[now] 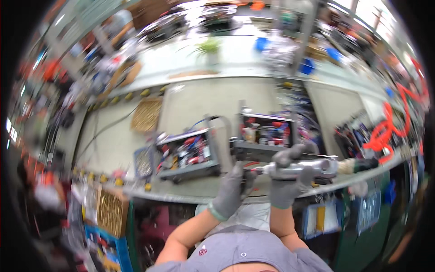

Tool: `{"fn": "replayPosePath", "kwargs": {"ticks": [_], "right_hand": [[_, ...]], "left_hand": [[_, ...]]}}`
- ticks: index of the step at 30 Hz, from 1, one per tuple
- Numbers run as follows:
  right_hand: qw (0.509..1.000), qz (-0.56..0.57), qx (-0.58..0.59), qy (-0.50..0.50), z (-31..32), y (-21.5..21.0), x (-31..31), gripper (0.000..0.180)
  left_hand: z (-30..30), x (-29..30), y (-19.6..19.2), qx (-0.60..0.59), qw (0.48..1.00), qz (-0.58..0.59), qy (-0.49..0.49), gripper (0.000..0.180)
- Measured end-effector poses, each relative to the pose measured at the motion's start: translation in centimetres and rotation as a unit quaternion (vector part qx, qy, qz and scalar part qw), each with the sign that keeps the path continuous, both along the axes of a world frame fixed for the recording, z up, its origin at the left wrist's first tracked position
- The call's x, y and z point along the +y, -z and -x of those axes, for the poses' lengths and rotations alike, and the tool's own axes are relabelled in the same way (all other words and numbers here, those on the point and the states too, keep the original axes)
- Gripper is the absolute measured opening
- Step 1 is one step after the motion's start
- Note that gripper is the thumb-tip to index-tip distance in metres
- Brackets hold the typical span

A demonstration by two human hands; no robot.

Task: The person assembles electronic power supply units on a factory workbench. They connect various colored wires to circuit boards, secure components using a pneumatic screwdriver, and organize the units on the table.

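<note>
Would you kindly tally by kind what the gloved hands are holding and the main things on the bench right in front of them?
Grey gloved hands: 2 (left hand, right hand)
Silver power tool held in the hands: 1
Grey trays of small parts: 2 (left tray, right tray)
Orange coiled hose: 1
Potted green plant: 1
Total: 7

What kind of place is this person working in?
Most likely a factory or assembly workshop. The gloved right hand grips a metal air tool fed by a coiled orange hose, the left hand is at its tip, and grey parts trays sit on the workbench.
</note>
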State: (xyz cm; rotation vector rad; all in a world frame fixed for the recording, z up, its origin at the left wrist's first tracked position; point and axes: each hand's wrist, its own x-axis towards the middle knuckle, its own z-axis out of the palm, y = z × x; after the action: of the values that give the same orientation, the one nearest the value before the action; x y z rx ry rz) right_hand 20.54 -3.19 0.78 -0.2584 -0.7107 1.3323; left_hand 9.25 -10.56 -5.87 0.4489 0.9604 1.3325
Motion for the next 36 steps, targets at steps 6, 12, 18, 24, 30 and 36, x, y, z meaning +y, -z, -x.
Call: {"fn": "replayPosePath", "kwargs": {"ticks": [6, 12, 18, 24, 30, 36], "right_hand": [[0.995, -0.026, 0.013, -0.091, 4.0, 0.5, 0.9, 0.059], [0.989, -0.045, 0.009, -0.144, 6.9, 0.2, 1.0, 0.059], [0.986, -0.042, -0.007, -0.164, 9.1, 0.1, -0.3, 0.062], [0.987, -0.042, -0.047, -0.146, 8.1, 0.6, -0.6, 0.062], [0.985, -0.008, -0.035, -0.171, 8.7, 0.6, -0.8, 0.063], [0.979, -0.009, -0.064, -0.192, 8.7, 0.7, -1.4, 0.067]], "left_hand": [[5.3, -4.5, -1.7, 0.003, 0.999, 0.014, 0.029, 0.064], [16.0, -9.9, -5.3, 0.474, 0.87, -0.019, -0.134, 0.034], [22.6, -3.4, -3.9, 0.664, 0.729, 0.101, -0.129, 0.029], [24.9, -1.1, -1.8, 0.584, 0.806, 0.079, -0.056, 0.028], [27.2, 0.2, -3.4, 0.517, 0.845, 0.104, 0.085, 0.028], [24.9, 0.7, -4.9, 0.648, 0.736, 0.177, 0.086, 0.029]]}}
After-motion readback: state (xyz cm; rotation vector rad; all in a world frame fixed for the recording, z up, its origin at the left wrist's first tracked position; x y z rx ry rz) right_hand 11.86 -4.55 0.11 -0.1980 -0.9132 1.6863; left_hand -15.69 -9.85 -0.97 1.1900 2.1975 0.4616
